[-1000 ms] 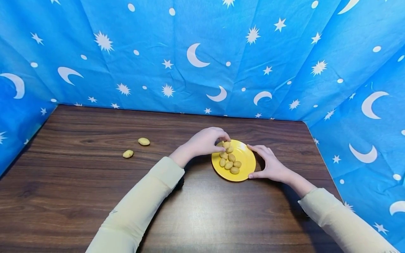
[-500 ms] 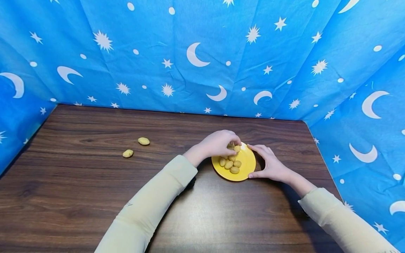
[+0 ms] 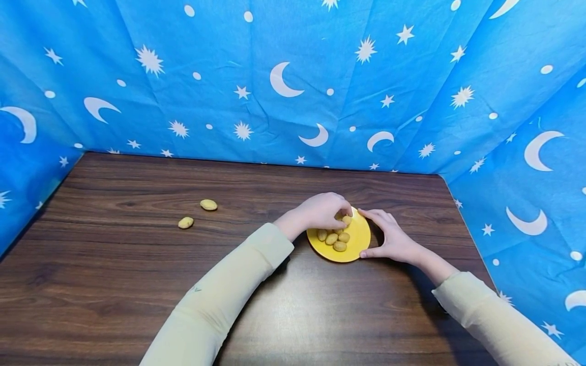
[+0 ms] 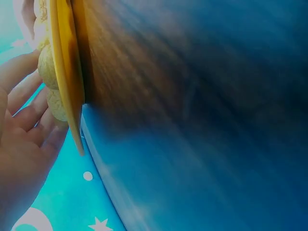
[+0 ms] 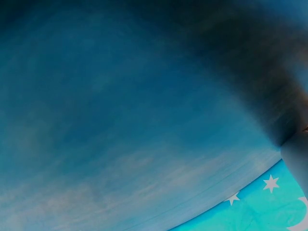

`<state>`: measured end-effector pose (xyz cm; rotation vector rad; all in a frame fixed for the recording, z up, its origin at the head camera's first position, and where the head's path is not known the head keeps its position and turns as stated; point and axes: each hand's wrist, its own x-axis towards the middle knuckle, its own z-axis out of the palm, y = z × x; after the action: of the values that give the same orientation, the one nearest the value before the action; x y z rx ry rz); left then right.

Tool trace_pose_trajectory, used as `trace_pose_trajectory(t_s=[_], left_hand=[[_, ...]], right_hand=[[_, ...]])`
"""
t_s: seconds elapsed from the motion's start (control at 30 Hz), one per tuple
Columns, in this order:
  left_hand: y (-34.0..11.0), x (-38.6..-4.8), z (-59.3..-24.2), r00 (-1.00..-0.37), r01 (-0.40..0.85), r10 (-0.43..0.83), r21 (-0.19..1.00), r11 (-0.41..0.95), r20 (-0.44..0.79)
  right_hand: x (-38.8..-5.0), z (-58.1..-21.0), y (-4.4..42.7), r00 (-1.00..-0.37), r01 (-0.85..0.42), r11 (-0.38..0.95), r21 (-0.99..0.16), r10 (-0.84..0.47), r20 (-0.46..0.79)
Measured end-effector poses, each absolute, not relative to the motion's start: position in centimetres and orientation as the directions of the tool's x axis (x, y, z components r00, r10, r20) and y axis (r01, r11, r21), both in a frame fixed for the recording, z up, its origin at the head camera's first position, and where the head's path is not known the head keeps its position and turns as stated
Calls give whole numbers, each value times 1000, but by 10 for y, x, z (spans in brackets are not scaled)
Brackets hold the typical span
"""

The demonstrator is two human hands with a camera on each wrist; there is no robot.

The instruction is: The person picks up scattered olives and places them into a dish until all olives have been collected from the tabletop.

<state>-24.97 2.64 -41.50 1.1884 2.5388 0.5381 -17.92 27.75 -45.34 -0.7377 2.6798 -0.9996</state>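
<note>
A yellow plate (image 3: 361, 239) lies on the table, bearing several small yellow oval pieces, one of them a piece (image 3: 340, 246) near its front rim; their exact kind is unclear. Over its back left part, my left hand (image 3: 322, 211) pinches one oval piece (image 3: 346, 220) between thumb and fingers. The palm hides some of the others. In the left wrist view, the hand (image 4: 29, 130) has its fingers against oval pieces (image 4: 57, 103) on the plate, seen edge-on. My right hand (image 3: 393, 241) holds the plate's right rim, thumb in front and fingers behind.
Two more yellow oval pieces, a farther one (image 3: 208, 205) and a nearer one (image 3: 185, 222), lie apart on the left of the dark wooden table (image 3: 114, 284). A blue cloth (image 3: 229, 91) with moons and stars hangs behind and at both sides.
My left hand has moved right and slightly nearer across the plate, with an oval piece between its fingertips. My right hand and the plate have stayed in place.
</note>
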Motion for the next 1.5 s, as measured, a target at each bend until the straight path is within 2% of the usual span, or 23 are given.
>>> trace_pose_trajectory(t_s=[0.87,1.5], left_hand=[[24,-248,-415,-595,684,797,459,567,-98],[-30,-256,-390,-696,616,718,491,616,-27]], right_hand=[[-179,-453,276,-856,-394,641,-658,-517,9],[-178,-451,276,-868,-378,673,-636,-496,-10]])
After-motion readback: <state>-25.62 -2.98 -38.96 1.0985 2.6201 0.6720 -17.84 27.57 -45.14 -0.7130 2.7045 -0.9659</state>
